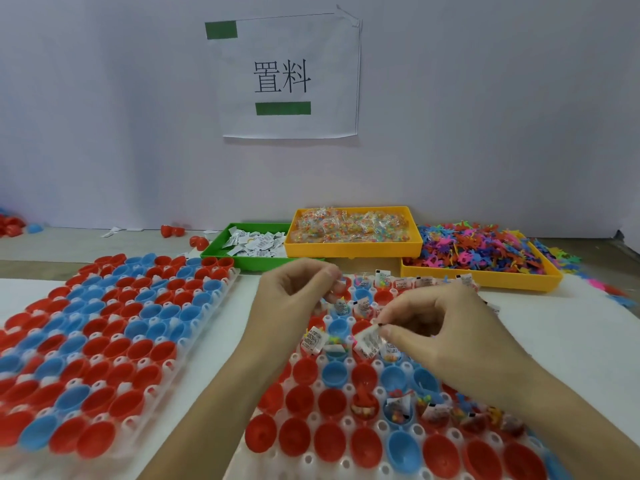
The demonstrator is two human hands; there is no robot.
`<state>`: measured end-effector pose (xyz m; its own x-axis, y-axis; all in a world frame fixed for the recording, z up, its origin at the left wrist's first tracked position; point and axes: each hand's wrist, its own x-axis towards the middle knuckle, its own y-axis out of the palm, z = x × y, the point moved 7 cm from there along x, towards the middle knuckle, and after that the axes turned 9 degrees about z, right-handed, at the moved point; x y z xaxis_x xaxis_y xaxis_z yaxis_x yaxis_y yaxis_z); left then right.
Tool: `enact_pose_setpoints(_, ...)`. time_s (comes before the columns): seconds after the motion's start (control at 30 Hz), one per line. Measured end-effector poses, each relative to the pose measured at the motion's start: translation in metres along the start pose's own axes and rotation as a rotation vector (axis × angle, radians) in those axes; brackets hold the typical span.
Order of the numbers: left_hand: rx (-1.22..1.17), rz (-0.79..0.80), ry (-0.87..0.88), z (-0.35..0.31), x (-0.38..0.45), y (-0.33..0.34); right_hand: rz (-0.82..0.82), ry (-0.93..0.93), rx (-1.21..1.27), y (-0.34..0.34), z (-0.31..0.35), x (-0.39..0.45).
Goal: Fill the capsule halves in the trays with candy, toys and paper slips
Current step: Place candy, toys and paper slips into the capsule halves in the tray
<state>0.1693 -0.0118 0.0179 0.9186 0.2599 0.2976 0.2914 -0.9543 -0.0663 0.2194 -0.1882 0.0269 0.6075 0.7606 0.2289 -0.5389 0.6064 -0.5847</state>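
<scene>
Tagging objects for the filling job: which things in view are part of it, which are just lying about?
In the job:
right hand pinching a paper slip
left hand
near tray
left tray
slip bin
candy bin
toy bin

Lying about:
wall sign
loose red halves
spilled toys

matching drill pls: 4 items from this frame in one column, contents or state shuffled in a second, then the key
Items
1. green bin
2. rear yellow bin
3. right yellow bin
4. right hand

Contents or state
A. heap of multicoloured plastic toys
B. clear packets of coloured candy
C. pinching a white paper slip over the near tray
D. loose white paper slips

Pairs: 1-D, 2-B, 3-A, 4-C
</scene>
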Motion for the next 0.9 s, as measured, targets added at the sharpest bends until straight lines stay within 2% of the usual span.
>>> enact_pose_setpoints(0.13, 0.012, -0.147, 0.032, -0.001, 0.001, -0.018, 0.166, -0.023, -0.136, 0.012, 0.007, -0.004)
enact_pose_setpoints(0.3, 0.043, -0.179, 0.04, -0.001, 0.001, -0.02, 0.286, 0.009, -0.195, 0.024, 0.007, -0.009)
enact_pose_setpoints(0.43, 0.061, -0.188, 0.047, -0.001, 0.0, -0.021, 0.339, 0.025, -0.251, 0.029, 0.006, -0.009)
enact_pose_setpoints(0.9, 0.175, -0.181, 0.071, -0.004, 0.0, -0.018, 0.405, -0.1, -0.345, 0.048, 0.005, -0.009)
